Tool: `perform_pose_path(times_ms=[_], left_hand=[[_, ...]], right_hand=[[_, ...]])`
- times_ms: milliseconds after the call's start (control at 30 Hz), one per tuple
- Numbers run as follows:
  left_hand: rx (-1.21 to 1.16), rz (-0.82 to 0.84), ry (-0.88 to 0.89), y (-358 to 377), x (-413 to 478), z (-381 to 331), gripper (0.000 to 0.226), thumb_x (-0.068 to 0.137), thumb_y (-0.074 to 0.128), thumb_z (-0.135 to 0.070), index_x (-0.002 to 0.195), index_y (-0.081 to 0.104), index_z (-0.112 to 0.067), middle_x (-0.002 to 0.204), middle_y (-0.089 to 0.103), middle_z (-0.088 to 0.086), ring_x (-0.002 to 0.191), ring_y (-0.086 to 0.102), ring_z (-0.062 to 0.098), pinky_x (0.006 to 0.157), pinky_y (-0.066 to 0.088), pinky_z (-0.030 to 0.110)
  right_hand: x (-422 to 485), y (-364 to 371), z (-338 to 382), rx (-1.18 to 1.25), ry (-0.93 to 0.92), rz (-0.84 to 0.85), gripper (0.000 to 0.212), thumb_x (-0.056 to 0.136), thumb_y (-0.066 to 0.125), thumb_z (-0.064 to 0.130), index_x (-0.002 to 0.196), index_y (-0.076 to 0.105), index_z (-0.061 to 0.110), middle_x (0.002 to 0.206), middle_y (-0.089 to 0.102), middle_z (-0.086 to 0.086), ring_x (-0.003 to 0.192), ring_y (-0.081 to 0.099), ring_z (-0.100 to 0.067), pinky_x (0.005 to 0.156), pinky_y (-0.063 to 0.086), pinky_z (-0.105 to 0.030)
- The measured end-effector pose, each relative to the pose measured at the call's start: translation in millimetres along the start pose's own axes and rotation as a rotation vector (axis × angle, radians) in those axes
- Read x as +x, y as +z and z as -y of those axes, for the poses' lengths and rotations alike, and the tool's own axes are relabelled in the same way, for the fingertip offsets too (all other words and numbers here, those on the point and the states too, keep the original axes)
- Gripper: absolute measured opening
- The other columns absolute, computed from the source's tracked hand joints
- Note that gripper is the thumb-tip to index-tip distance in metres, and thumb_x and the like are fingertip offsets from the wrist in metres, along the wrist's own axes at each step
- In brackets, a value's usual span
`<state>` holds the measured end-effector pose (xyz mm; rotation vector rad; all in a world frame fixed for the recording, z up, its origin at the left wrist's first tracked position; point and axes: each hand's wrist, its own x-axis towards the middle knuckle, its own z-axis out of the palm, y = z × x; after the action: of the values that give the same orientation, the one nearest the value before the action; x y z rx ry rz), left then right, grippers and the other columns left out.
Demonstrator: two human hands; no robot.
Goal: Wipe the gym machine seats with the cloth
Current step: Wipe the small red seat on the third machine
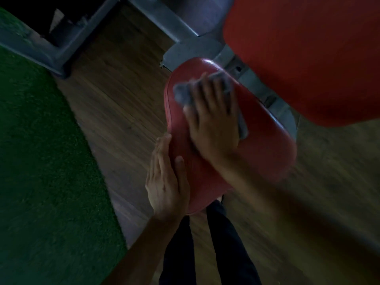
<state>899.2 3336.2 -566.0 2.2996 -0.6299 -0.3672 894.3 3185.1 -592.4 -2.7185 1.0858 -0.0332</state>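
I have my right hand (213,118) laid flat on the cloth (185,93), fingers spread wide so the grey rag stays pinned under my palm and covers as much of the seat (267,145) as one pass can. The cloth is bunched and soft, a limp fabric that pokes out past my fingertips on the far side and again along the outer edge of the hand. My left hand (164,179) wraps the near rim of the seat, fingers together down the side and thumb up on top; I judge that grip is there to steady the pad against the push of the wiping. The seat is a rounded oblong of red vinyl, smooth and glossy, with a piped seam along its edge and a highlight at the far end. A larger red pad (308,54) stands beyond it on a grey metal frame (185,27). Below lie wood-grain floor (123,89) and nubby green turf (41,151).
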Motion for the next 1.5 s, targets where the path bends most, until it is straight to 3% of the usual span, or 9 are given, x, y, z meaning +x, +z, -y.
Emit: perform_pose_path(times_ms=[100,200,367,700,833,1033,1233,1367,1500], left_hand=[[0.023,0.022,-0.007,-5,8,-15,0.04,0.102,0.035,-0.025,0.137,0.049,-0.011,0.148,0.045,0.006,0.141,0.036,0.024,0.119,0.019,0.057],[0.3,0.15,0.202,11,14,-43,0.047,0.102,0.028,-0.03,0.138,0.049,-0.01,0.153,0.039,0.009,0.146,0.028,0.025,0.123,-0.001,0.046],[0.616,0.263,0.275,60,21,-60,0.073,0.102,0.023,-0.053,0.153,0.017,-0.001,0.161,0.017,0.018,0.151,0.01,0.03,0.123,0.0,0.047],[0.697,0.22,0.276,53,77,-43,0.077,0.1,0.013,-0.06,0.155,0.007,-0.006,0.163,0.008,0.014,0.151,0.006,0.028,0.124,0.009,0.044],[0.709,0.218,0.15,16,16,-26,0.074,0.102,0.016,-0.057,0.155,0.007,-0.006,0.163,0.008,0.014,0.151,0.006,0.027,0.123,0.009,0.046],[0.789,0.457,0.613,37,-17,-38,0.071,0.103,0.02,-0.056,0.154,0.01,-0.008,0.163,0.011,0.01,0.151,0.007,0.023,0.122,0.013,0.05],[0.719,0.181,0.126,23,-17,-26,0.071,0.103,0.02,-0.056,0.155,0.012,-0.008,0.163,0.014,0.011,0.151,0.01,0.024,0.123,0.011,0.048],[0.844,0.336,0.404,26,-72,-21,0.072,0.102,0.021,-0.055,0.155,0.01,-0.008,0.163,0.011,0.009,0.151,0.011,0.025,0.121,0.009,0.048],[0.696,0.409,0.53,40,-5,-36,0.07,0.101,0.018,-0.057,0.156,0.009,-0.013,0.164,0.01,0.004,0.151,0.008,0.019,0.123,0.008,0.047]], right_hand=[[-61,-13,-3,0.182,-0.222,0.064,0.053,0.104,0.037,0.041,0.151,0.037,0.017,0.161,0.031,-0.007,0.151,0.021,-0.025,0.121,0.018,-0.052],[-78,-26,-51,0.445,-0.043,-0.033,0.041,0.103,0.045,0.027,0.141,0.052,0.012,0.151,0.047,-0.008,0.142,0.04,-0.021,0.115,0.033,-0.048],[-88,-19,-131,0.205,0.13,-0.022,0.048,0.105,0.038,0.032,0.151,0.039,0.017,0.159,0.035,-0.004,0.148,0.029,-0.018,0.121,0.022,-0.042],[-91,-10,-130,0.123,0.141,-0.064,0.049,0.106,0.028,0.036,0.153,0.032,0.023,0.161,0.03,0.003,0.15,0.024,-0.013,0.122,0.016,-0.036],[-90,-9,-128,0.131,0.149,-0.051,0.051,0.106,0.024,0.038,0.154,0.03,0.023,0.162,0.028,0.003,0.15,0.022,-0.014,0.123,0.016,-0.039],[-91,-11,-128,0.124,0.144,-0.017,0.054,0.105,0.02,0.039,0.155,0.026,0.022,0.163,0.025,0.002,0.151,0.02,-0.015,0.123,0.014,-0.038],[-91,-12,-127,0.155,0.148,-0.035,0.052,0.105,0.024,0.037,0.155,0.029,0.021,0.162,0.027,0.001,0.151,0.021,-0.016,0.123,0.013,-0.038],[-92,-14,-126,0.146,0.155,-0.019,0.051,0.105,0.026,0.035,0.154,0.029,0.02,0.162,0.027,0.0,0.151,0.022,-0.016,0.123,0.016,-0.041],[-88,-19,-125,0.195,0.169,0.008,0.05,0.105,0.033,0.031,0.153,0.031,0.019,0.162,0.029,0.0,0.15,0.023,-0.016,0.122,0.017,-0.042]])
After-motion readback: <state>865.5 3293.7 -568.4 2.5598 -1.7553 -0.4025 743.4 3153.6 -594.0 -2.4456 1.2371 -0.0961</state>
